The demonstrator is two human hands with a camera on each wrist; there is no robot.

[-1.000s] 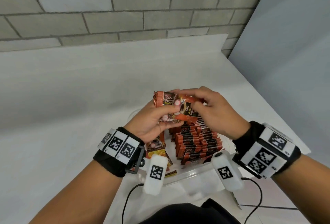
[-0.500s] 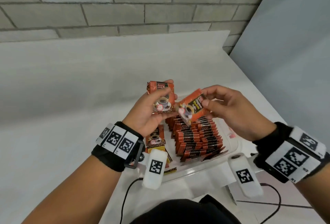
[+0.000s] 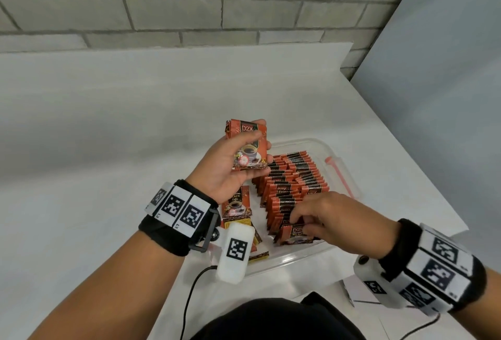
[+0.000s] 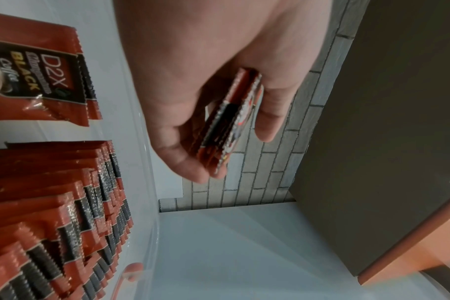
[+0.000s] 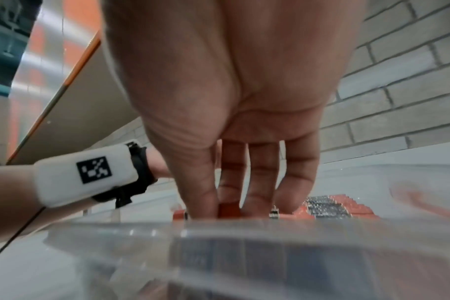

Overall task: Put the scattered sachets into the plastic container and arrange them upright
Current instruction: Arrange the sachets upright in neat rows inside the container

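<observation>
My left hand (image 3: 244, 150) holds a small stack of orange and black coffee sachets (image 3: 248, 148) above the far left corner of the clear plastic container (image 3: 344, 171). The left wrist view shows the stack (image 4: 229, 125) edge-on, pinched between thumb and fingers. Rows of sachets (image 3: 292, 185) stand upright inside the container. My right hand (image 3: 311, 220) is down at the near end of a row, fingers curled on a single sachet (image 3: 294, 234) that leans against the row. In the right wrist view its fingertips (image 5: 254, 203) dip behind the container's near wall (image 5: 244, 233).
A few loose sachets (image 3: 235, 204) lie in the container's left part, under my left wrist. A pink latch (image 3: 339, 174) sits on the container's right rim. The white table (image 3: 108, 150) meets a brick wall behind and a grey panel (image 3: 447, 95) to the right.
My right hand has taken one sachet from the stack and carried it down to the near end of the row in the container. The left hand has kept the stack raised.
</observation>
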